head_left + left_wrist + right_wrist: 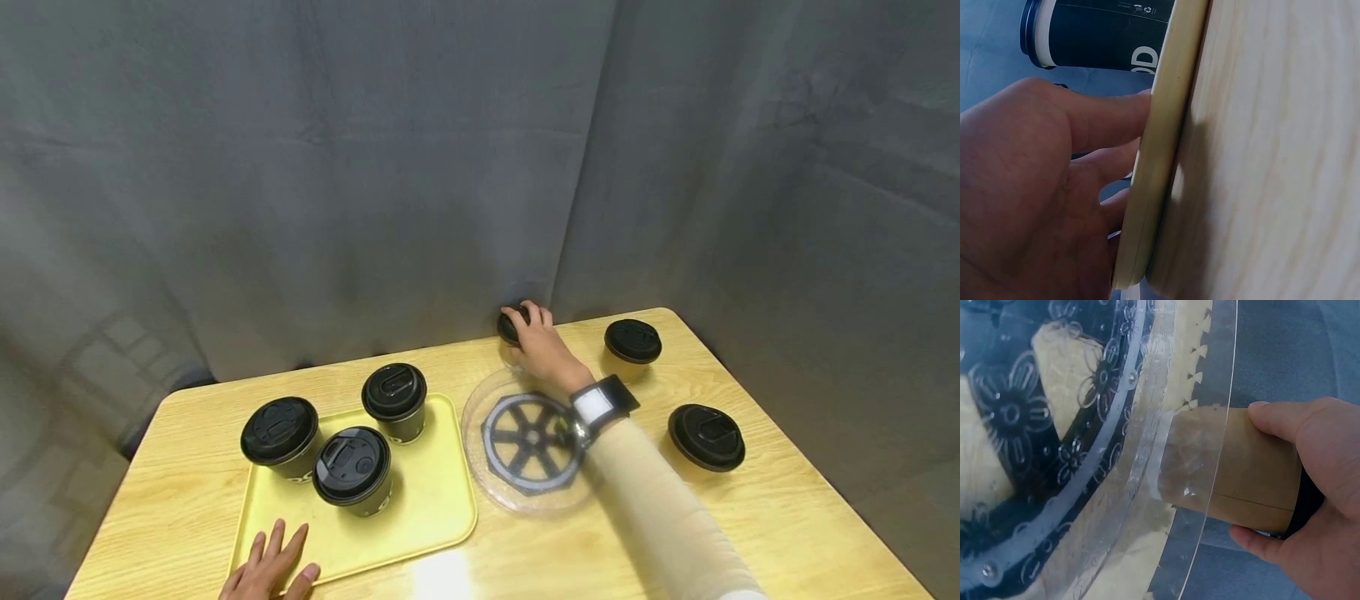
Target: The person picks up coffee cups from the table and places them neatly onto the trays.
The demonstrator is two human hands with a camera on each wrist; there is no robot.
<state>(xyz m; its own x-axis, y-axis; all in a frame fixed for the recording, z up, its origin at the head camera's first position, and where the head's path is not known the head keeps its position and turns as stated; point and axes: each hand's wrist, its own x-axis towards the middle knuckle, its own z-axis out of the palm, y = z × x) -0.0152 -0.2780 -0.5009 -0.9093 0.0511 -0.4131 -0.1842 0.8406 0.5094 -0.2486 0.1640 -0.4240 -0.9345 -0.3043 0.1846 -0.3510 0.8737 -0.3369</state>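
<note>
My right hand [546, 350] grips a brown paper cup [1247, 469] with a black lid at the back edge of the table. In the right wrist view, thumb and fingers lie on opposite sides of the cup near its lid. Part of the cup shows through the rim of a clear, flower-embossed round plate [1010, 412]. At the near left, my left hand [266, 571] rests with spread fingers at the front edge of a yellow tray [435, 517]. Three dark paper cups with black lids stand there: a near one [351, 467], a left one [281, 429] and a far one [393, 392].
Two more brown cups with black lids stand on the right, one farther back [632, 342] and one nearer [707, 437]. A black spoked wheel shape [531, 442] shows through the clear plate, under my right forearm. Grey curtains [420, 183] hang behind the wooden table [810, 533].
</note>
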